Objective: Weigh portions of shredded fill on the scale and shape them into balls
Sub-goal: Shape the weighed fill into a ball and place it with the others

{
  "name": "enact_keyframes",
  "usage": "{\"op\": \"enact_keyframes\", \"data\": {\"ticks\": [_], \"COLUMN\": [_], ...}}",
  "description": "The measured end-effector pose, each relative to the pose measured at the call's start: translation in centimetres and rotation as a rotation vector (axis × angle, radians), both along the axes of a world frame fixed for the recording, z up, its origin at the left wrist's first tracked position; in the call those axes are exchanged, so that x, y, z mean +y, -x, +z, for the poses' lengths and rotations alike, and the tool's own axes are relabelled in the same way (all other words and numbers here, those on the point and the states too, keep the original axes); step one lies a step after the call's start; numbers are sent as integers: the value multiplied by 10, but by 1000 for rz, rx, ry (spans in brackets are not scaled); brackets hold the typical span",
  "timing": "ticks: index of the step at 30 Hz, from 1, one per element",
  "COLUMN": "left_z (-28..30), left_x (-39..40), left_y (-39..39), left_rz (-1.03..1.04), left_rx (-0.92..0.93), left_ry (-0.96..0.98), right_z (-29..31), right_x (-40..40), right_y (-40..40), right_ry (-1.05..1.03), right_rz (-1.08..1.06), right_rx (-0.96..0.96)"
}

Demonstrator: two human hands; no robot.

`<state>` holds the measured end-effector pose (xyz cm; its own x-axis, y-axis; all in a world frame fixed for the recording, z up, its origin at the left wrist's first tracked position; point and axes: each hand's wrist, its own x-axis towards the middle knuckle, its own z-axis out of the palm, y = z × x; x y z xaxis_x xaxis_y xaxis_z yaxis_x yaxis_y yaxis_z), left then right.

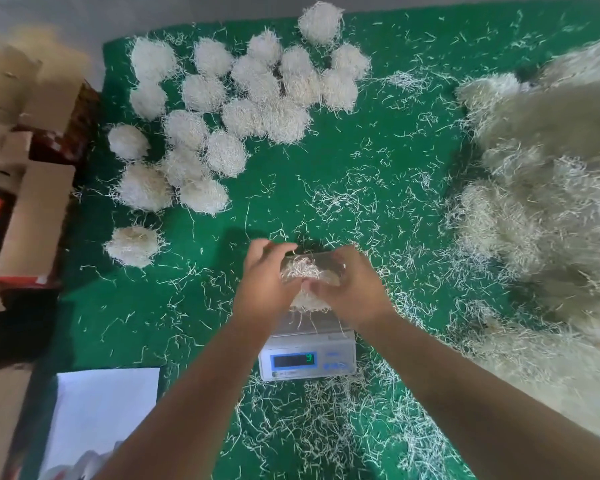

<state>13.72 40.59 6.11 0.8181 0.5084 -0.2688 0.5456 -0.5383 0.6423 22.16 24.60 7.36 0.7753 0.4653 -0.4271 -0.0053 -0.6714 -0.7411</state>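
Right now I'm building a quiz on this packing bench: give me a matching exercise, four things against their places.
Things:
1. finished balls
2. loose pile of fill
3. scale
4. white sheet

Places:
A. near left corner
B. far left of the green mat
C. under the hands
D. right side

Pairs: 1-B, 2-D, 3-C, 4-A

The desk point(361, 150) is covered in deep green, flecked all over with thin off-white shreds. The balls point(222, 109) and the big loose heap of fill point(548, 174) are a pale cream, the heap greyer where it blurs. The scale point(307, 358) is pale grey-white with a blue-framed dark display showing a green digit; brown cardboard boxes point(32, 216) carry red panels, and the sheet point(101, 410) is white.
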Motion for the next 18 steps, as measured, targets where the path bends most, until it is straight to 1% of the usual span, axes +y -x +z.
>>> {"op": "enact_keyframes", "data": {"ticks": [3,6,10,14,16,18], "left_z": [-9,-15,-16,-12,-6,2], "left_x": [6,13,13,6,2,-1], "left_y": [-2,-4,-2,2,8,17], "left_rz": [25,-5,14,34,60,116], "left_rx": [128,172,138,123,95,67], "left_ry": [-25,61,208,354,376,357], "right_z": [-6,-11,-14,-11,-4,8], "right_x": [9,16,19,23,25,24], "right_y": [1,1,0,2,6,14], "right_ry": [14,21,55,45,11,-93], "right_rz": [31,73,154,158,160,145], "right_rx": [67,88,112,144,106,99]}}
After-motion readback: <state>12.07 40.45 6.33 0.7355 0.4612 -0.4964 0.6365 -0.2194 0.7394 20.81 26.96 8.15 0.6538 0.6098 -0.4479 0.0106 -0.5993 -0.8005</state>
